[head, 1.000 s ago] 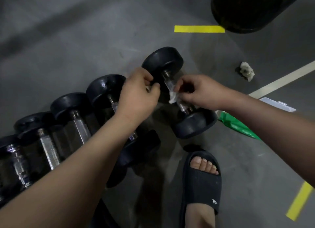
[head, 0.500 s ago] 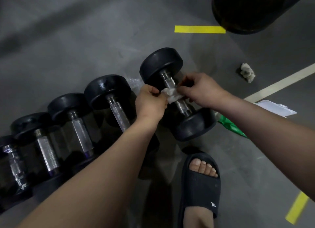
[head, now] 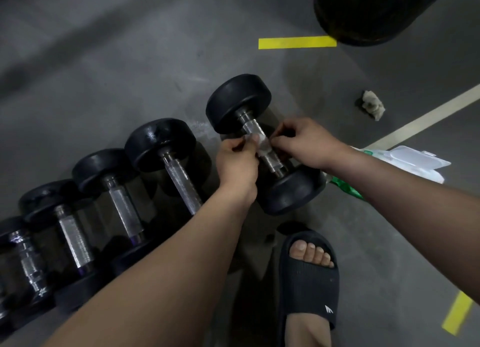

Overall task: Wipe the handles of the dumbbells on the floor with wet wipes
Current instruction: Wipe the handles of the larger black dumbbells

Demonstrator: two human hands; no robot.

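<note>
Pinching thin white wet wipe (head: 261, 143) over knurled steel dumbbell handle (head: 273, 162), left hand (head: 237, 162) and right hand (head: 304, 143); might tear on knurling.

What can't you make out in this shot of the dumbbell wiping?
Head view only:
- Underside of the wet wipe on the handle: hidden by the left hand and right hand.
- Wipes pack label: partly behind the right forearm, too small.
- Leftmost dumbbell: cut by the left edge.
- Black object, top right: cut by the top edge.
- Crumpled wad: too small to identify.
</note>
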